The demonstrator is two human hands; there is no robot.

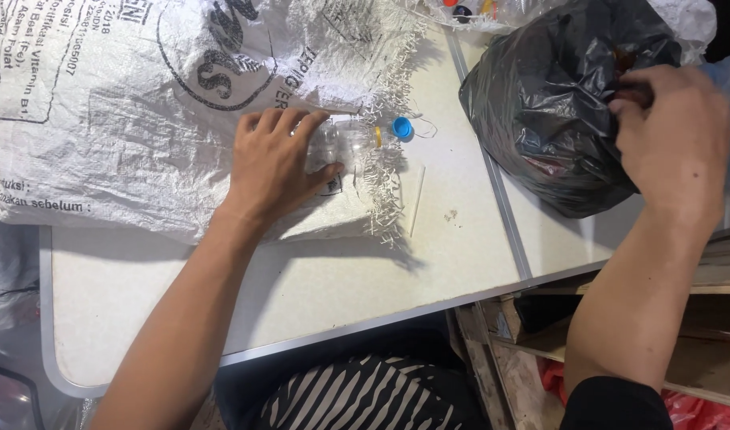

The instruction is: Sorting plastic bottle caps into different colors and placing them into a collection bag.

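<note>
Clear plastic bottle [345,143] lies on its side on the white woven sack [142,103], its yellow neck ring pointing at a loose blue cap [402,127] just beside it on the pale table [317,279]. The left hand [273,163] presses flat over the bottle's body, fingers spread and thumb curled around it. A thin white stick [417,201] lies near the sack's frayed edge. To the right, the right hand [674,135] pinches the crumpled top of a black plastic bag [548,103].

sack [142,103]: on the table [317,279] — left part
bottle [345,143]: on the sack's edge
bag [556,103]: right of the bottle
</note>
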